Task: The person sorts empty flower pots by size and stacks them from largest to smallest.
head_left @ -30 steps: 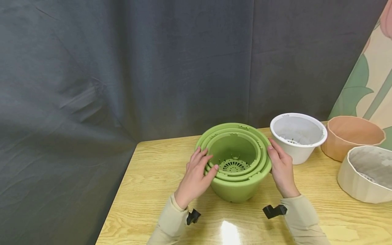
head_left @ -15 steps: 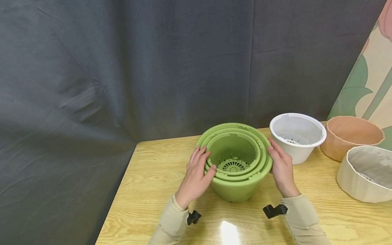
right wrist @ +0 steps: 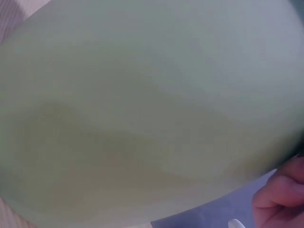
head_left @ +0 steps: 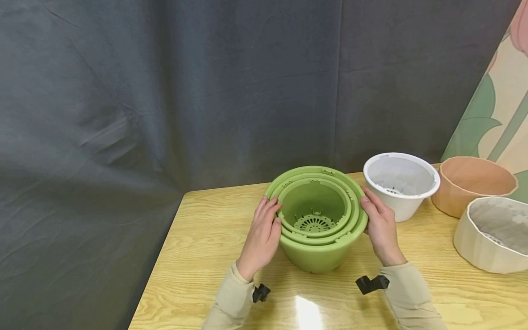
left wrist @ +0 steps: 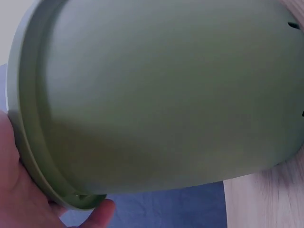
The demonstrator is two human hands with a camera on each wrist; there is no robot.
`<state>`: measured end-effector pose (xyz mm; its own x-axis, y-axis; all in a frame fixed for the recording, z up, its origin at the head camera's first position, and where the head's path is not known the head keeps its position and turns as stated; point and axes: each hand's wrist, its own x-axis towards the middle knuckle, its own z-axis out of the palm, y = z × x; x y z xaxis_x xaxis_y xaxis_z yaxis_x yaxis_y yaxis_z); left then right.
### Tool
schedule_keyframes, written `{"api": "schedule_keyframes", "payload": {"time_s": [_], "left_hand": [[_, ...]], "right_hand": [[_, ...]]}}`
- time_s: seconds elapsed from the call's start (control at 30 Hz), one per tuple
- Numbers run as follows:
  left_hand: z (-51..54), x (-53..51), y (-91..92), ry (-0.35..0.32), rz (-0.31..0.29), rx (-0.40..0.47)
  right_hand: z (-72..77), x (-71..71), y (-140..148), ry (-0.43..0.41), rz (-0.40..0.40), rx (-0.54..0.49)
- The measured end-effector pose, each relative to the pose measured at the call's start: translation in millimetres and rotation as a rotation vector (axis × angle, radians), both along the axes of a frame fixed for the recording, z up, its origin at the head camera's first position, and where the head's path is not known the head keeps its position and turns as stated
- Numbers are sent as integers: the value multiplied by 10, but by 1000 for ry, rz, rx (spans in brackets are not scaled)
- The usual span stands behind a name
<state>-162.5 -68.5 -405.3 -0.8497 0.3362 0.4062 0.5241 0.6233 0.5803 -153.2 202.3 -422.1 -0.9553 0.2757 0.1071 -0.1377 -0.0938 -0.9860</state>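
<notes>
Three green plastic flower pots stand nested on the table, the outer flower pot (head_left: 315, 257) holding two smaller ones. Slots pierce the bottom of the innermost pot (head_left: 315, 197). On the near left, my left hand (head_left: 259, 240) grips the outer rim, its fingers laid over the edge; the left wrist view shows a fingertip (left wrist: 100, 213) curled at the rim. My right hand (head_left: 382, 229) holds the opposite side of that rim, thumb on top and other fingers bent beneath, mostly hidden in the head view. The outer pot's wall (right wrist: 142, 118) fills most of the right wrist view.
Right of the green pots stands a white round pot (head_left: 406, 208). Beyond it are an orange faceted pot (head_left: 453, 197) and a cream faceted pot (head_left: 474, 245). The wooden table (head_left: 198, 256) ends at the left, and a dark curtain (head_left: 255, 91) hangs behind.
My left thumb has drawn back from over the inner rims to the outer rim. The nested pots have shifted very slightly right. My right hand keeps its hold.
</notes>
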Motion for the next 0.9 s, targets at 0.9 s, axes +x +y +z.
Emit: {"api": "schedule_keyframes", "payload": {"time_s": [0.9], "left_hand": [[-66, 65, 35, -203, 68, 114]], "right_hand": [[-89, -27, 244, -118, -277, -220]]}}
